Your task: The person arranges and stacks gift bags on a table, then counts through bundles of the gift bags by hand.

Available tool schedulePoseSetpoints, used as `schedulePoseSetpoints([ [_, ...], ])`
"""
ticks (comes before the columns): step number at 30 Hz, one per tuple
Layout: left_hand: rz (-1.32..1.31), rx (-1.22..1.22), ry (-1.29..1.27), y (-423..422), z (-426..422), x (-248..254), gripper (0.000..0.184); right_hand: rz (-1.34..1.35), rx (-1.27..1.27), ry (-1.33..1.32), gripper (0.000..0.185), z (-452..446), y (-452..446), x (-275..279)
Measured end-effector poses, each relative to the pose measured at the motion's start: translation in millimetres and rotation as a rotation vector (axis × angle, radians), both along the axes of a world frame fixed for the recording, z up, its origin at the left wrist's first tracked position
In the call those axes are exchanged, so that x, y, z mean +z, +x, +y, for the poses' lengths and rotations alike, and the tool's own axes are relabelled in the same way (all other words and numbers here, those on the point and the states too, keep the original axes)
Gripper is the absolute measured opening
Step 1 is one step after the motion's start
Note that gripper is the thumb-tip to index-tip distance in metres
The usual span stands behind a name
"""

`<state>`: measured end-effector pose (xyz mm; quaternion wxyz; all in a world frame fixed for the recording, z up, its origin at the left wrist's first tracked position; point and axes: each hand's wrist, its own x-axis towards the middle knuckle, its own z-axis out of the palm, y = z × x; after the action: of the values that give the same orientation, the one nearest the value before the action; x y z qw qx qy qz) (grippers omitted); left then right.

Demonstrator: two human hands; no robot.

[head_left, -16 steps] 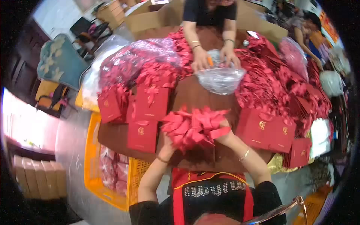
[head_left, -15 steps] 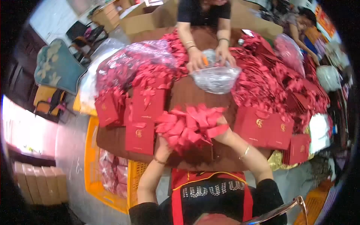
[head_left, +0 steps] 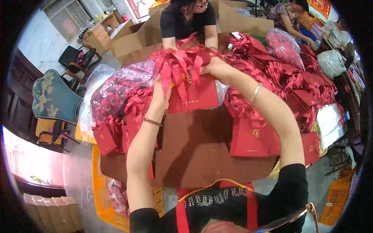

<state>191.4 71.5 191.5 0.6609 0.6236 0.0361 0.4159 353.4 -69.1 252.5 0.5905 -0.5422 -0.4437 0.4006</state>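
Both my arms reach forward over the brown table (head_left: 186, 155). Between my hands is a bundle of red paper gift bags (head_left: 193, 99) with red ribbons (head_left: 178, 64) hanging over its top. My left hand (head_left: 161, 90) grips the bundle's left side, its fingers partly covered by ribbon. On the other side my right hand (head_left: 214, 69) is closed on the bundle near the ribbons. The bundle stands in front of the co-worker across the table and hides that person's hands.
A co-worker (head_left: 187, 23) leans in opposite; another person (head_left: 289, 19) works at the far right. Piles of red bags flank me, left (head_left: 104, 136) and right (head_left: 252, 136). A plastic-wrapped heap (head_left: 116, 91) lies at left. An orange crate (head_left: 101, 202) stands below the table's left edge.
My hands have carried the ribboned bundle from near my body forward across the table to the co-worker. The clear plastic bag there is now mostly hidden. My view has tilted up.
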Motion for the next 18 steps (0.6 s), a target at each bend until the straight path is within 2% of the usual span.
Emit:
schedulePoseSetpoints([
  [2,0.178,0.048,-0.512,18.5,15.7,-13.2,0.027,0.05,-0.024,-0.035,0.036,11.8,17.6,-13.0],
  [5,0.247,-0.021,-0.413,26.7,-6.9,19.2,0.029,0.138,-0.023,-0.009,0.034,17.6,26.1,-14.3],
  [7,0.226,-0.028,-0.374,39.4,33.7,-17.4,0.03,0.254,-0.231,-0.149,0.039,10.6,23.5,-4.8],
  [8,0.235,-0.007,-0.484,43.8,41.4,-16.3,0.031,0.23,-0.25,-0.304,0.049,15.5,32.8,-12.9],
  [9,0.244,0.017,-0.596,47.0,45.7,-18.0,0.032,0.239,-0.249,-0.307,0.049,17.3,38.3,-23.7],
  [10,0.272,0.185,-0.552,49.7,43.7,-24.3,0.033,0.327,-0.172,-0.39,0.051,16.4,40.7,-36.7],
  [11,0.281,0.188,-0.556,52.3,43.1,-26.2,0.033,0.416,-0.095,-0.471,0.052,11.6,35.1,-39.6],
  [12,0.277,0.188,-0.535,51.7,43.4,-28.1,0.033,0.428,0.077,-0.29,0.051,1.0,21.5,-29.6],
  [13,0.272,0.188,-0.513,58.2,44.7,-28.9,0.033,0.437,0.074,-0.295,0.051,5.9,27.5,-35.3],
  [15,0.26,0.185,-0.465,66.5,53.3,-27.7,0.032,0.168,0.082,-0.106,0.047,17.2,37.6,-37.6],
  [16,0.25,0.186,-0.442,67.8,59.7,-25.8,0.032,0.274,0.129,-0.101,0.047,17.8,43.6,-37.7],
  [18,0.227,0.188,-0.398,73.4,75.9,-20.9,0.032,0.297,0.067,-0.016,0.05,21.5,43.9,-35.6],
])
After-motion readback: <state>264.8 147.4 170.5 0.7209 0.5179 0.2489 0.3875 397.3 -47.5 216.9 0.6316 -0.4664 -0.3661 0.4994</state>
